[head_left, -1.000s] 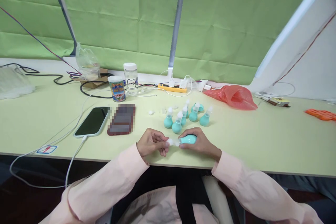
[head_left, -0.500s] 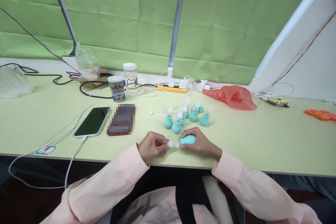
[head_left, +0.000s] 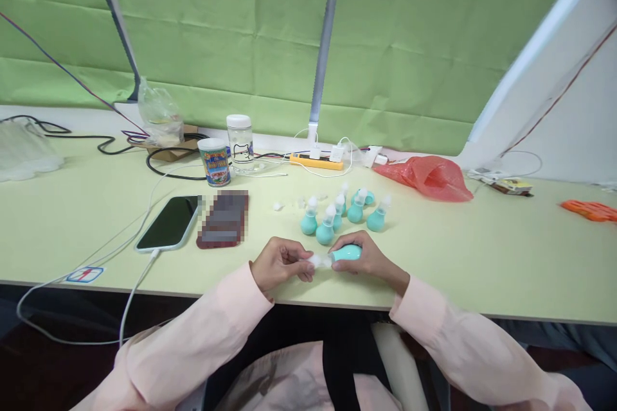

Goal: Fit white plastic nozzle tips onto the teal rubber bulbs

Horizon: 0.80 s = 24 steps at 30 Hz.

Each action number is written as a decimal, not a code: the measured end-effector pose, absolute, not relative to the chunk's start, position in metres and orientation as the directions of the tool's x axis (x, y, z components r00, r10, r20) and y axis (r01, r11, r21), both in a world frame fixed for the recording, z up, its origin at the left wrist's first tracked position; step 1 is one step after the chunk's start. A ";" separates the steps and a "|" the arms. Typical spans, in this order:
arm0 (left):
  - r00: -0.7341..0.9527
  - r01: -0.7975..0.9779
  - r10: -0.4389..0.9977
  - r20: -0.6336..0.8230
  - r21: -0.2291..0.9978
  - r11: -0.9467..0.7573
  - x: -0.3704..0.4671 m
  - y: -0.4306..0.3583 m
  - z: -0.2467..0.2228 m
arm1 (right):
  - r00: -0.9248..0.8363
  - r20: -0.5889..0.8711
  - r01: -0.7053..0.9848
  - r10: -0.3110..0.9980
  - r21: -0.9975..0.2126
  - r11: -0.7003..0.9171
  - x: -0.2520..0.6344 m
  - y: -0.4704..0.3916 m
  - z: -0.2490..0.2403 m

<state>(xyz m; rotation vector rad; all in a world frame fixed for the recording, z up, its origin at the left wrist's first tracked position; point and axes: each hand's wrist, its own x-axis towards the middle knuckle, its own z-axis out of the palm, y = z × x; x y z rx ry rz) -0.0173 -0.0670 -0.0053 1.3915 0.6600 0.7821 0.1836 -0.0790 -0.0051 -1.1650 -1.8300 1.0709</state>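
Note:
Near the table's front edge, my right hand (head_left: 369, 253) is closed round a teal bulb (head_left: 348, 253) lying sideways, its clear neck pointing left. My left hand (head_left: 284, 262) pinches a small white tip (head_left: 315, 260) at the end of that neck. Whether the tip and neck touch is too small to tell. Just beyond my hands stand several teal bulbs (head_left: 324, 234) with clear necks and white tips. One teal piece (head_left: 369, 197) lies behind them, partly hidden. Small whitish pieces (head_left: 277, 206) lie to their left.
Left of my hands lie a charging phone (head_left: 168, 223) and a blurred dark red one (head_left: 223, 219). Behind are a printed cup (head_left: 214, 164), a lidded bottle (head_left: 240, 144), an orange power strip (head_left: 315, 161) and a red plastic bag (head_left: 427, 178). White cables run across the left side.
Both hands have shifted very slightly right and up with the bulb and its tip. Nothing else on the table has moved.

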 end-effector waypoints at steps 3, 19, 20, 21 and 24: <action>0.570 -0.117 0.820 0.053 0.993 0.018 -0.017 -0.067 -0.004 | -0.341 0.116 0.286 0.933 -0.932 0.220 0.182 -0.080 -0.006; 0.529 -0.178 0.846 0.072 0.984 0.027 -0.018 -0.075 0.006 | -0.387 0.131 0.148 0.913 -0.968 0.201 0.175 -0.085 -0.010; 0.529 -0.179 0.845 0.077 0.984 0.022 -0.018 -0.075 0.006 | -0.392 0.144 0.160 0.909 -0.962 0.221 0.174 -0.086 -0.009; 0.522 -0.181 0.849 0.085 0.983 0.012 -0.019 -0.074 0.006 | -0.396 0.164 0.177 0.903 -0.952 0.250 0.173 -0.086 -0.007; 0.492 -0.190 0.862 0.124 0.981 -0.033 -0.018 -0.075 0.007 | -0.407 0.263 0.231 0.875 -0.897 0.377 0.172 -0.086 -0.003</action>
